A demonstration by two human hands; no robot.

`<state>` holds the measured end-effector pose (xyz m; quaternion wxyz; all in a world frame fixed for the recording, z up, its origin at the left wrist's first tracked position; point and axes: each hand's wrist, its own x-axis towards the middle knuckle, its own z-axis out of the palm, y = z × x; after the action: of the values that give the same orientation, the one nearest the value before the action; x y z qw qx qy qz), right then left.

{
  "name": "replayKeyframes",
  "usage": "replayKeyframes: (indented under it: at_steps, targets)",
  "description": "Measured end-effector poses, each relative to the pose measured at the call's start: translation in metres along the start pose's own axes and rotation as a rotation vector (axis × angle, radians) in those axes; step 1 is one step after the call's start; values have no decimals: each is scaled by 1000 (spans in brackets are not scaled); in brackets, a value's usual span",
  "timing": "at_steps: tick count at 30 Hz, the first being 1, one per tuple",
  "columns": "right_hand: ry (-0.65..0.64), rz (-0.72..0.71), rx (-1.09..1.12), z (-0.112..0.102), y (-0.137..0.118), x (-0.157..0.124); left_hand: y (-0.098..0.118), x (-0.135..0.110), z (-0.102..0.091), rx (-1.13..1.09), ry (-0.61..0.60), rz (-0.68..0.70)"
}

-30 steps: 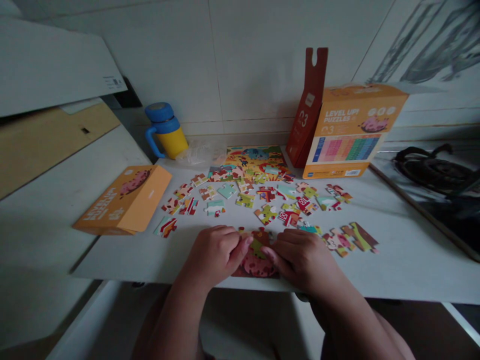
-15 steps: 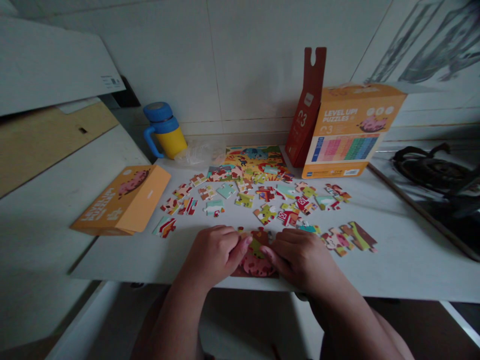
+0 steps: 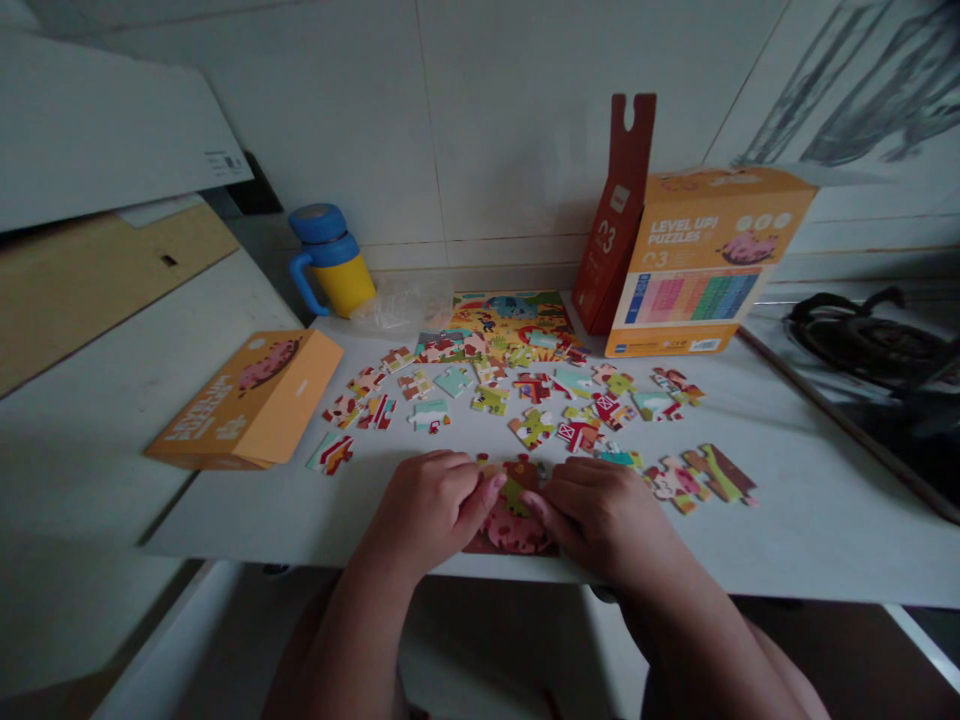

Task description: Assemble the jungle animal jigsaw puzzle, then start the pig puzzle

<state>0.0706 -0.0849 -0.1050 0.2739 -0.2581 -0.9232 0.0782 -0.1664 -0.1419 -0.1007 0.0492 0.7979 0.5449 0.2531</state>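
My left hand and my right hand rest at the near edge of the white counter, fingers curled and pressed from both sides onto a small joined cluster of puzzle pieces showing pink and green. Several loose colourful puzzle pieces lie scattered beyond the hands. A joined group of pieces sits to the right of my right hand. A printed picture sheet lies flat farther back.
An orange box lid lies at the left. An orange puzzle box stands at the back right with a brown card insert leaning on it. A blue and yellow cup stands by the tiled wall. A gas hob lies far right.
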Motion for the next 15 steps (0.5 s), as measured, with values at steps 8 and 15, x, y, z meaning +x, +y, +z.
replayKeyframes:
  at_steps: [8, 15]
  targets:
    - [1, -2, -9, -1, -1, 0, -1, 2, 0, -14, 1, -3]
    - [-6, 6, -10, 1, 0, 0, -1, 1, 1, 7, 3, 6]
